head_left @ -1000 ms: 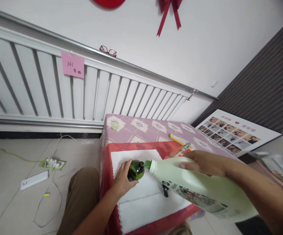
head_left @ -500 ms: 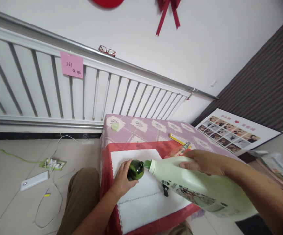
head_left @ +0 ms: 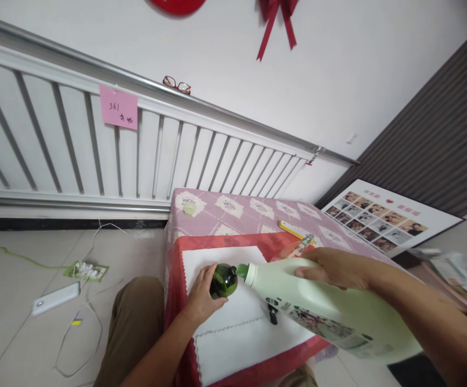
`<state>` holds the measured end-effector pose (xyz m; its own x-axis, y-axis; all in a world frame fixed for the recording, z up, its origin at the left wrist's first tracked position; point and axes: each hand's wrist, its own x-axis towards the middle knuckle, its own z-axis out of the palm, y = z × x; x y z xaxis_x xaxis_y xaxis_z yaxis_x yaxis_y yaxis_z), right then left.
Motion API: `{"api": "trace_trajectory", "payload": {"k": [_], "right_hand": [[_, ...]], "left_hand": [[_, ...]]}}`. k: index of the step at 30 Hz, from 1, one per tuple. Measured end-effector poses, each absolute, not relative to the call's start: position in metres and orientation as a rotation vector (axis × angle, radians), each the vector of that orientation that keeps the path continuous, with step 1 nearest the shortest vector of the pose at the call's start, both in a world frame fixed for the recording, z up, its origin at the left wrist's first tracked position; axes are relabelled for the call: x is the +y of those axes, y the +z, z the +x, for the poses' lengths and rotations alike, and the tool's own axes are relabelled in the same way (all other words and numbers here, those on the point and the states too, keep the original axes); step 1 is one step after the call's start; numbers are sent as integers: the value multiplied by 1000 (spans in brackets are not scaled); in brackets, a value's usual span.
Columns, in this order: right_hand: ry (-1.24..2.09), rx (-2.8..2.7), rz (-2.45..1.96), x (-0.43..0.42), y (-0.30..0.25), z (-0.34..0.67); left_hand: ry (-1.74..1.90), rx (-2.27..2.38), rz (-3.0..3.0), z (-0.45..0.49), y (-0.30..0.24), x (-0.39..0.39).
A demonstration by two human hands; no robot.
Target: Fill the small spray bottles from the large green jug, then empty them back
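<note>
My left hand (head_left: 204,296) is closed around a small dark green bottle (head_left: 226,279), its neck turned to the right. In my right hand (head_left: 332,267) is a large pale green jug (head_left: 338,314), gripped from above and tipped so its mouth points left. The jug's green spout (head_left: 242,271) meets the neck of the small bottle, or nearly so; whether any liquid flows I cannot tell. Below them lies a white cloth (head_left: 245,336) with scalloped edges. A black object (head_left: 273,314), probably a pump head, rests on the cloth beside the jug.
A red cover (head_left: 225,242) lies over the patterned tablecloth (head_left: 253,207). On the table are a light green cap (head_left: 189,208) and a yellow box (head_left: 292,229). Cables and a white power bank (head_left: 56,299) lie on the floor at left. A radiator (head_left: 148,150) stands behind.
</note>
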<state>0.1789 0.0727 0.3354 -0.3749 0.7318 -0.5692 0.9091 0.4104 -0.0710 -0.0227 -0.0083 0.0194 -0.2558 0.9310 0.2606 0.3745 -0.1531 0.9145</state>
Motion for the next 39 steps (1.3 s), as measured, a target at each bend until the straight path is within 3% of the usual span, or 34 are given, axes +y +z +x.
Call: {"api": "trace_trajectory", "payload": {"k": [39], "right_hand": [[-501,2226,1397,69,338,175]], "left_hand": [[1444,1590,1481,-22,17,-8]]}}
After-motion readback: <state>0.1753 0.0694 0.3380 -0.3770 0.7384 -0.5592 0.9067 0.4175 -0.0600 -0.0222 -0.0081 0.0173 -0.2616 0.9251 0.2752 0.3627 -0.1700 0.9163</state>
